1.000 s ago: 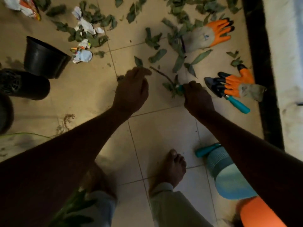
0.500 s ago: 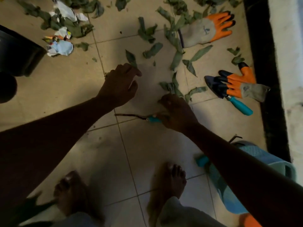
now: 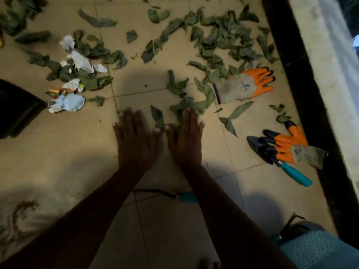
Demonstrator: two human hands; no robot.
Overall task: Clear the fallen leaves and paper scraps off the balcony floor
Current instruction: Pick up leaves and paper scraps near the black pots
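Green fallen leaves [image 3: 215, 41] lie scattered over the tan floor tiles, thickest at the top right. Crumpled paper scraps [image 3: 67, 102] and white ones [image 3: 80, 60] sit among leaves at the left. My left hand [image 3: 136, 140] and my right hand [image 3: 187, 138] lie flat, palms down, side by side, fingers spread, holding nothing. The right fingertips touch a leaf clump [image 3: 184, 106]; one leaf [image 3: 158, 117] lies between the hands. A small teal-handled rake [image 3: 174, 196] lies on the floor under my forearms.
Two orange-and-grey gloves lie at right, one [image 3: 244, 86] near the leaves, the other [image 3: 289, 147] over a teal-handled trowel [image 3: 295, 174]. A black pot [image 3: 15, 109] stands at the left edge. A dark curb [image 3: 303, 94] bounds the right. A teal woven object [image 3: 318, 251] is at bottom right.
My right hand has let go of the teal-handled rake, which now lies on the floor. Both hands have moved forward and opened flat beside the leaves.
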